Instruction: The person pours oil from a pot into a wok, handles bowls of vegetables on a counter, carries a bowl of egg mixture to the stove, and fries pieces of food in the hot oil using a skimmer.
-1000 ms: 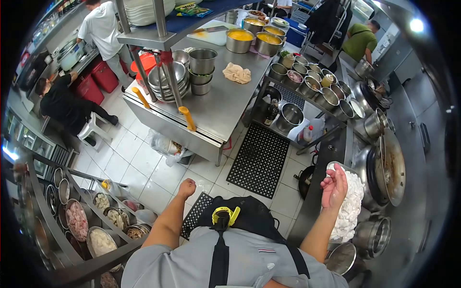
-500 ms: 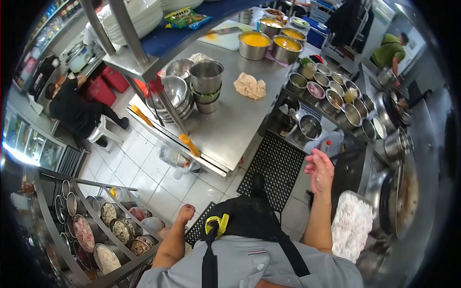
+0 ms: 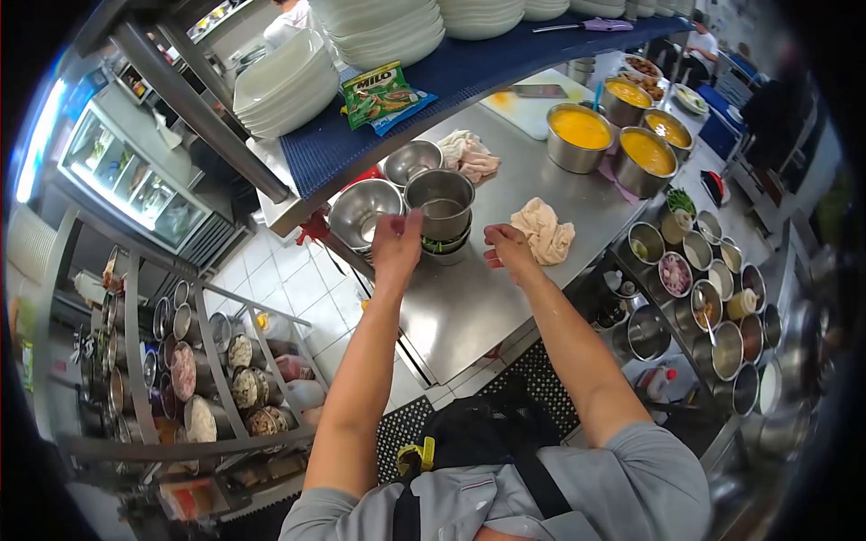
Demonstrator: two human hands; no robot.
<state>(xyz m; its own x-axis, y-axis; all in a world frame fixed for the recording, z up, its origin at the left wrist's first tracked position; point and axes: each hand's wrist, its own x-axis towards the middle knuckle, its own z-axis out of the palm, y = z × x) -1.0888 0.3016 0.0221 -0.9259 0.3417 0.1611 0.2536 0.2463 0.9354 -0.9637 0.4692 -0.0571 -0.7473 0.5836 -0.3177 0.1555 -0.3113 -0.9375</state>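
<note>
Both my hands are over the steel table [image 3: 451, 334], either side of a stack of steel pots [image 3: 439, 194] with green leaves showing below the top pot. My left hand [image 3: 397, 245] is raised at the left of the stack, fingers apart and holding nothing, in front of some steel mixing bowls [image 3: 365, 209]. At the right of the stack, my right hand [image 3: 508, 252] is loosely curled with its fingers apart and nothing in them. It is close to a crumpled beige cloth [image 3: 543, 232]. Whether either hand touches the pots I cannot tell.
Above the table a blue-matted shelf [image 3: 487, 63] carries stacked white plates [image 3: 383, 36] and a green Milo packet [image 3: 374, 97]. Pots of yellow liquid [image 3: 579, 128] stand at the back. Ingredient pots [image 3: 675, 273] line the right; a rack [image 3: 135, 352] stands left.
My view has turned and come closer to the table. Both hands, earlier low and apart at my sides, are now stretched forward beside the pot stack.
</note>
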